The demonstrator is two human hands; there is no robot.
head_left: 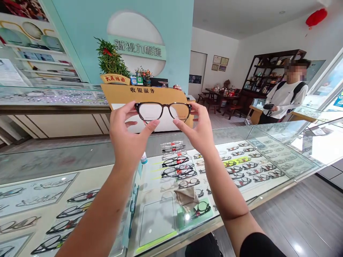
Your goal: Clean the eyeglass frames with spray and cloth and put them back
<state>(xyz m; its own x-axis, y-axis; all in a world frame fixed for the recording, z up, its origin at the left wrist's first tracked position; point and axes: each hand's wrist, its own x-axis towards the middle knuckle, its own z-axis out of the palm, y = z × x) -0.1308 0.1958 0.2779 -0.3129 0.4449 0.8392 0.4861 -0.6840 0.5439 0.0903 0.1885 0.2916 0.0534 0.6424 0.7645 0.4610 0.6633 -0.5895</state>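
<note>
A pair of dark-framed eyeglasses [165, 105] is raised above the glass counter, its clear lenses upright and facing the camera. At the left end of the frame, my left hand [127, 134] is closed on it, with the thumb beneath the left lens. My right hand [197, 130] grips the opposite end in the same way, thumb under the right lens. The temple arms are mostly hidden behind the frame and fingers. Below the hands, a brown cleaning cloth [187, 197] lies on the counter, beside another dark pair of eyeglasses [201, 208] on a green tray [184, 217].
Rows of eyeglasses [177, 162] fill the glass display counter [158, 210] below. A small bottle [144, 157] stands near my left wrist. Ahead is a wooden cashier desk [171, 93] with a potted plant [109, 59]. A person [288, 92] with a backpack stands at the right.
</note>
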